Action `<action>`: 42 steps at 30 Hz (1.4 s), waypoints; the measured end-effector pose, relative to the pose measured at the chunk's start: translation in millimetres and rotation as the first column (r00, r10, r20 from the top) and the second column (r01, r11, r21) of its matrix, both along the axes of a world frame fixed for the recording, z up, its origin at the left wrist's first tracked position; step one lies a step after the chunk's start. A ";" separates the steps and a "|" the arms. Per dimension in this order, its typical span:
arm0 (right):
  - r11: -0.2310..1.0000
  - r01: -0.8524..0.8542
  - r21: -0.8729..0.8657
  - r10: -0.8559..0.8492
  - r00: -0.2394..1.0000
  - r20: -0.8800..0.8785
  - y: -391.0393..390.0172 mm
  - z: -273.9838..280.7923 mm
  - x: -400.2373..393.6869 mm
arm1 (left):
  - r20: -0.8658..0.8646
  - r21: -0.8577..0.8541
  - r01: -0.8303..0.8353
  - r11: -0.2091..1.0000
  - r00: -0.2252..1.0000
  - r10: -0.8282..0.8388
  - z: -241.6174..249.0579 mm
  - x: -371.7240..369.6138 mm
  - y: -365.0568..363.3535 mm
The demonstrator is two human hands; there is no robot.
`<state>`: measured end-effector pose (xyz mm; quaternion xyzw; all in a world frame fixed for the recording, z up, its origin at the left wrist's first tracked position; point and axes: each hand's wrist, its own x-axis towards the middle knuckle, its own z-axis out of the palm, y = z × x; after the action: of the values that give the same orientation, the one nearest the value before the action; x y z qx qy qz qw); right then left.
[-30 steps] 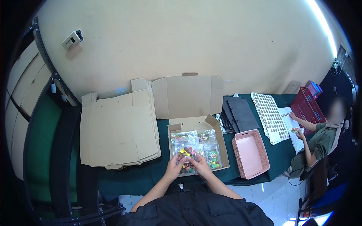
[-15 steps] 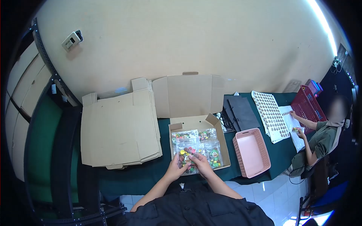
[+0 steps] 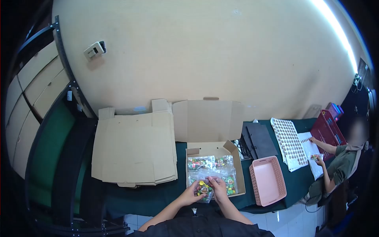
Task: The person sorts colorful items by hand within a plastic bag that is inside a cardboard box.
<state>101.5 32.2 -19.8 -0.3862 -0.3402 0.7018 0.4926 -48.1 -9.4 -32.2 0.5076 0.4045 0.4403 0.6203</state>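
Note:
My left hand [image 3: 191,194] and my right hand [image 3: 218,187] are both closed on a clear plastic bag [image 3: 204,190] of colourful round sweets with a round sticker on it. The left holds its left side and the right pinches the upper right corner. The bag is over the near edge of an open cardboard box [image 3: 239,173]. Similar bags of sweets [image 3: 201,162] lie inside that box, some partly hidden behind my hands. The raised lid [image 3: 209,120] leans back towards the wall.
Flattened cardboard boxes [image 3: 134,152] are stacked at left. To the right are a pink basket [image 3: 256,185], black folders [image 3: 260,140] and sticker sheets [image 3: 290,144]. A co-worker [image 3: 335,170] sits at far right by a dark red crate [image 3: 327,130]. Shelving [image 3: 65,166] stands at far left.
My head view has tilted up, so the scene sits lower. The held bag has come nearer my body, to the box's near edge. My right hand has shifted to its upper corner.

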 end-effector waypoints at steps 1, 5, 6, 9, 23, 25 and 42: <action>1.000 -0.009 0.007 0.009 1.000 0.010 2.2 -1.5 -0.2 | 0.011 0.008 -0.027 1.000 1.000 0.027 3.5 1.5 0.6; 0.965 -0.221 0.144 0.161 0.925 0.344 1.5 -5.5 -1.0 | 0.067 -0.032 -0.339 0.940 0.938 0.341 9.9 -3.7 7.0; 0.959 -0.270 0.089 0.238 0.933 0.271 2.2 -5.0 -1.0 | 0.009 -0.002 -0.390 0.921 0.921 0.390 9.1 -6.9 9.5; 0.937 -0.346 0.049 0.334 0.927 0.172 7.9 3.5 4.0 | -0.021 0.056 -0.316 0.947 0.948 0.318 2.1 -19.1 14.1; 0.771 -0.259 0.581 -0.152 0.812 0.563 -2.3 33.2 -8.4 | 0.032 0.251 -0.203 0.946 0.979 0.201 18.5 7.0 10.6; 0.794 -0.264 0.547 -0.149 0.788 0.598 -2.7 34.7 -10.8 | 0.075 0.185 -0.255 0.949 0.966 0.246 21.7 10.5 8.5; 0.984 -0.041 0.173 -0.015 0.951 0.310 8.0 9.5 29.9 | 0.109 -0.035 -0.067 0.997 0.992 0.070 23.4 -9.1 6.4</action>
<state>131.4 40.3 -10.4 -0.4441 -0.4771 0.6024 0.4608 -57.1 -3.0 -8.7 0.4587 0.3937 0.4823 0.6339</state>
